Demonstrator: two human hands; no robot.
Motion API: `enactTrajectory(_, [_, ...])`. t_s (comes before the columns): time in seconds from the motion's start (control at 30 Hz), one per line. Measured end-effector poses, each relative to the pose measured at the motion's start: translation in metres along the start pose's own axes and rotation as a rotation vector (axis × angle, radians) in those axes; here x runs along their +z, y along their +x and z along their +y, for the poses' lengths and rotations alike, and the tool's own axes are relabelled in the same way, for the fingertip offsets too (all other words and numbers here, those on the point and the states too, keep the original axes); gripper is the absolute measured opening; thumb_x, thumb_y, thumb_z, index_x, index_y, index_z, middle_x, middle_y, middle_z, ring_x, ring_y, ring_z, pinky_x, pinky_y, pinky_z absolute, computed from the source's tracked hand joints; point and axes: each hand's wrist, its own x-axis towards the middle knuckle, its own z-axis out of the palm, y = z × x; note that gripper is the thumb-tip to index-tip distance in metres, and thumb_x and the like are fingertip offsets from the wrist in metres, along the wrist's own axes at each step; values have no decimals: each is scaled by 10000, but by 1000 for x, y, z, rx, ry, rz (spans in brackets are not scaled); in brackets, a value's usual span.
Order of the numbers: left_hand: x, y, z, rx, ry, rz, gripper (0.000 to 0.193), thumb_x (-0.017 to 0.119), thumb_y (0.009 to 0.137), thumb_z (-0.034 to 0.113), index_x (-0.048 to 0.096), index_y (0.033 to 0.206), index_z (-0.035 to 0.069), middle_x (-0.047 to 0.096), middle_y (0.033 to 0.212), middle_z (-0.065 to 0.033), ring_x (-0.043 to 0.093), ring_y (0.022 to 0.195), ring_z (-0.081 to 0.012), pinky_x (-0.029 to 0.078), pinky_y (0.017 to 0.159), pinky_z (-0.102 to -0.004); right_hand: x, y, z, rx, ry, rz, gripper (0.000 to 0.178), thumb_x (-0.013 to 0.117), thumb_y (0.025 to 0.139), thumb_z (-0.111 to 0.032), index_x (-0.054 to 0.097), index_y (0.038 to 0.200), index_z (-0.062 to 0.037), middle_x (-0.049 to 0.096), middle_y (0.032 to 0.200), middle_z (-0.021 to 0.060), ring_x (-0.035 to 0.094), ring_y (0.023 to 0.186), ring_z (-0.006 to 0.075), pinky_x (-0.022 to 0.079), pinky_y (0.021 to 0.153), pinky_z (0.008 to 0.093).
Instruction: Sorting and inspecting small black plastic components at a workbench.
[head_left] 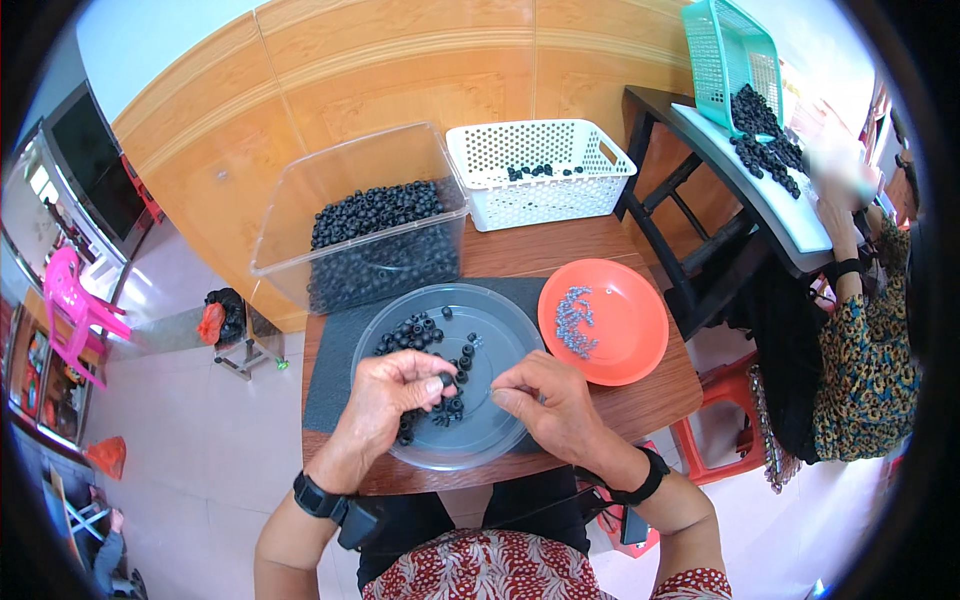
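Over a round clear plastic tray [480, 318], my left hand [385, 392] pinches a small black round plastic part [446, 379] between thumb and fingertips. To its right, my right hand [555, 402] has its thumb and forefinger pressed together at the tray's right side; whatever is in that pinch is too small to name. Loose black parts [412, 332] lie in the tray's left half, with several more under my left fingers. A few tiny grey pieces [477, 341] rest among them. Beside the tray, an orange-red plastic dish [630, 335] holds a patch of small silvery metal pieces [575, 322].
Behind the tray stand a clear bin [285, 235] full of black parts and a white perforated basket [540, 205] with a few. At right, another person's hand [838, 200] is by black parts spilling from a tipped green basket [708, 60]. A red stool [720, 420] stands below.
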Motion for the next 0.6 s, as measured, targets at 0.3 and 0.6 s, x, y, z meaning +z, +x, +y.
enactTrajectory(0.3, [9,-34,-19,-7,-458,-58,211,659,810,49,616,998,-37,653,868,-110,612,763,-145,479,651,-247,15,0,-21,-74,82,-49,77,661,785,-58,639,846,-15,579,727,57,512,641,149,411,575,266])
enactTrajectory(0.6, [16,-44,-20,-7,-497,16,180,610,851,51,613,1004,-43,645,874,-117,599,767,-149,472,665,-254,24,-1,-27,-100,57,-12,62,653,748,-11,602,780,-28,588,710,89,535,643,240,414,568,337])
